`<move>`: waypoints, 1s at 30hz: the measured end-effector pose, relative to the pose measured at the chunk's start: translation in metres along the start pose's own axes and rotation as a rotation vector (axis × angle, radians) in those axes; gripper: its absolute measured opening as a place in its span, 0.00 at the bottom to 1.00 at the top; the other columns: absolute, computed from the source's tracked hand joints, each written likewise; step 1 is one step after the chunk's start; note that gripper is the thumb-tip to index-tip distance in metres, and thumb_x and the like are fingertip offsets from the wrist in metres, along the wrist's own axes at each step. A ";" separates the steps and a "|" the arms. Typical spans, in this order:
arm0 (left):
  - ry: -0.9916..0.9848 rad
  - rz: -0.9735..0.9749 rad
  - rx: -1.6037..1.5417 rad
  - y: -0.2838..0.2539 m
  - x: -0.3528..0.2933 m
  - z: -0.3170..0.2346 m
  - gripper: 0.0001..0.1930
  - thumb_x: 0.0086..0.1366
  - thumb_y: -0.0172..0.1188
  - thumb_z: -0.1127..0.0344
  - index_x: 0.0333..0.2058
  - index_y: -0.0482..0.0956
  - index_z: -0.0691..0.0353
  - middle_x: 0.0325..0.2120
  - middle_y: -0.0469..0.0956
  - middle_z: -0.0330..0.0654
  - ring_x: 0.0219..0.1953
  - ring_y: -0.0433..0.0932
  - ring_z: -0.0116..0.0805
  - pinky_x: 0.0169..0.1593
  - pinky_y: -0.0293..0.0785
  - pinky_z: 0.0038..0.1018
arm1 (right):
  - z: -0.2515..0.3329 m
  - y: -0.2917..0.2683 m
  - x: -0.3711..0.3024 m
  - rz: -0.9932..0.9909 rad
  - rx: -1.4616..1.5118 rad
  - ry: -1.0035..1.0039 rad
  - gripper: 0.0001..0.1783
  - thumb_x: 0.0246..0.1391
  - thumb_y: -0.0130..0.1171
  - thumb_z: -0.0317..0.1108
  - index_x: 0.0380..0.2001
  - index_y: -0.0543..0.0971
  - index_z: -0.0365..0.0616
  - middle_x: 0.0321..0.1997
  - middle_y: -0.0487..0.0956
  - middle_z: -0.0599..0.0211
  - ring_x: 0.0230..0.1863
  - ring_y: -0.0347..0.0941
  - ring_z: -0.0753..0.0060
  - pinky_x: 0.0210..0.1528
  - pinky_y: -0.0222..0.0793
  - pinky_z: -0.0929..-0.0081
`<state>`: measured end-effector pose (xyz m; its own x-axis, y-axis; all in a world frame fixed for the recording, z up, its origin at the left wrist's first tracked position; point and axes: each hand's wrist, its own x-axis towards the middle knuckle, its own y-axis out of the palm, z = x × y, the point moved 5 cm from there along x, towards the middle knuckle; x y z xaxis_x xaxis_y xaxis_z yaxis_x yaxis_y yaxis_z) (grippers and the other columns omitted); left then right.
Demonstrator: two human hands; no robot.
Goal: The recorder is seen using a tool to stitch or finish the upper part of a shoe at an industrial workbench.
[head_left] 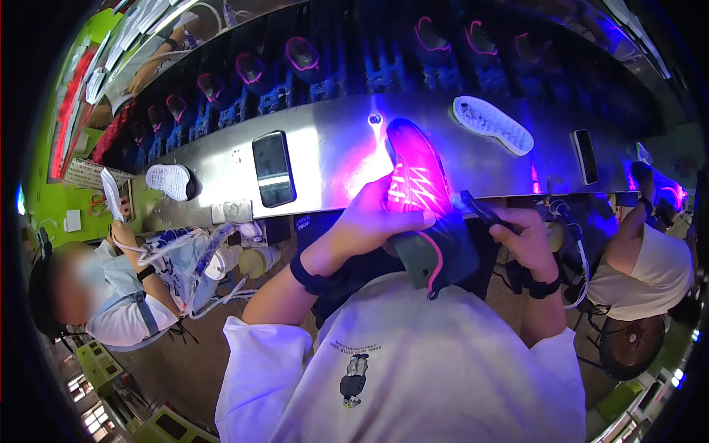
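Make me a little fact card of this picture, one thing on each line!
Left hand: holds dark shoe, lit pink
Right hand: holds dark tool, kind unclear
Metal table: white sole beyond the shoe, to its right; phone on the left
Behind table: row of pink-edged shoes
Neighbours: one person left, another right

We lose the left hand's [362, 225] fingers where they pass behind the shoe [419, 173], and its thumb hides a strip of the upper. Right of that grip, the right hand [526, 240] covers the rear of the dark tool [484, 210]; we cannot tell whether its tip touches the shoe. Beyond the grip, the far shoes [302, 65] are too dim for us to make out. Below it, the shirt [458, 369] is cut by the lower edge.
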<state>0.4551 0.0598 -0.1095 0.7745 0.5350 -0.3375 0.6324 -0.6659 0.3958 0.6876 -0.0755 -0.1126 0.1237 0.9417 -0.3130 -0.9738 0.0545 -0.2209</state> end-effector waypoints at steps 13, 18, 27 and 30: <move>0.004 -0.138 -0.041 -0.005 0.012 0.013 0.32 0.59 0.69 0.71 0.60 0.66 0.70 0.49 0.78 0.45 0.51 0.80 0.36 0.57 0.77 0.33 | -0.012 -0.027 -0.050 0.012 -0.237 -0.004 0.18 0.51 0.69 0.30 0.45 0.82 0.33 0.31 0.81 0.64 0.32 0.74 0.74 0.36 0.68 0.75; -0.002 -0.190 -0.125 0.011 0.009 0.009 0.27 0.64 0.66 0.66 0.58 0.68 0.69 0.47 0.80 0.44 0.49 0.80 0.34 0.55 0.76 0.30 | -0.008 -0.029 -0.058 -0.078 -0.196 -0.057 0.17 0.49 0.69 0.28 0.44 0.82 0.34 0.28 0.79 0.62 0.31 0.75 0.71 0.36 0.68 0.73; -0.261 -0.075 -0.477 0.023 -0.009 0.025 0.24 0.72 0.54 0.55 0.58 0.68 0.66 0.49 0.79 0.47 0.46 0.83 0.37 0.47 0.84 0.33 | 0.043 -0.041 -0.043 -0.130 -0.385 -0.266 0.17 0.50 0.67 0.30 0.43 0.82 0.32 0.29 0.78 0.63 0.30 0.72 0.72 0.36 0.67 0.76; -0.293 -0.140 -0.607 0.021 -0.017 0.031 0.24 0.73 0.51 0.54 0.61 0.66 0.62 0.50 0.78 0.47 0.44 0.84 0.38 0.41 0.87 0.33 | 0.065 -0.038 -0.033 -0.142 -0.433 -0.387 0.18 0.45 0.67 0.21 0.43 0.83 0.34 0.26 0.78 0.61 0.26 0.74 0.69 0.31 0.67 0.75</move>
<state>0.4542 0.0205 -0.1219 0.7038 0.3748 -0.6035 0.6875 -0.1457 0.7114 0.7081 -0.0866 -0.0338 0.0891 0.9921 0.0888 -0.7763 0.1250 -0.6179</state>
